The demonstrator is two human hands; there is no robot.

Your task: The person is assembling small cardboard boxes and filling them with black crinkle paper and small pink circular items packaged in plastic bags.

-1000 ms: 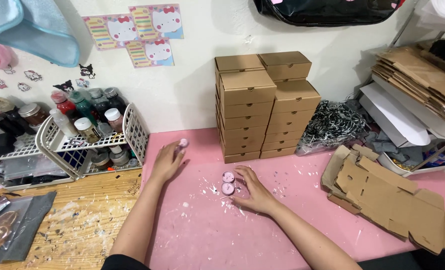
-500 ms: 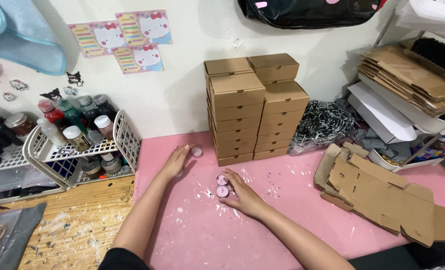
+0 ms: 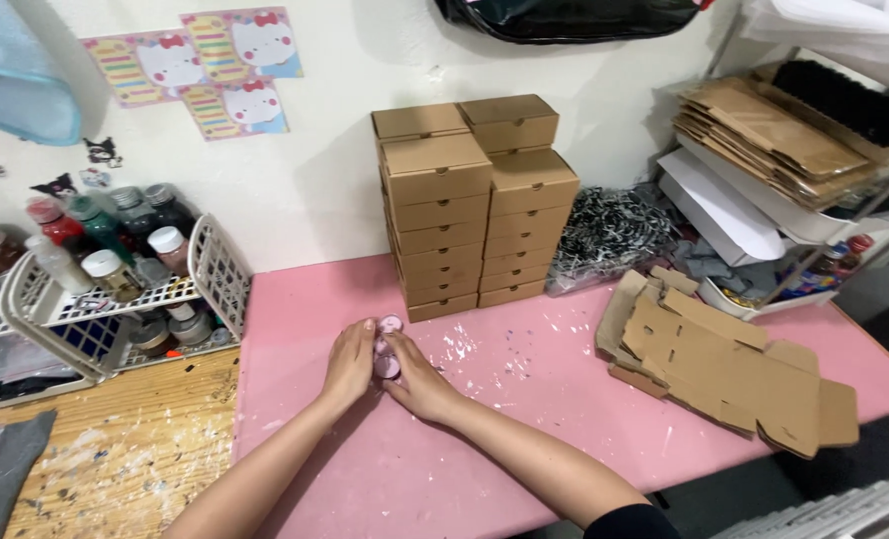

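Just left of the frame's centre, my left hand and my right hand meet on the pink worktop, cupped around a cluster of small round pink pots. Fingers of both curl against them; whether either grip truly clamps a pot, I cannot tell. Above them stands a stack of brown cardboard boxes. A white wire basket of paint bottles sits at left, flattened cardboard at right.
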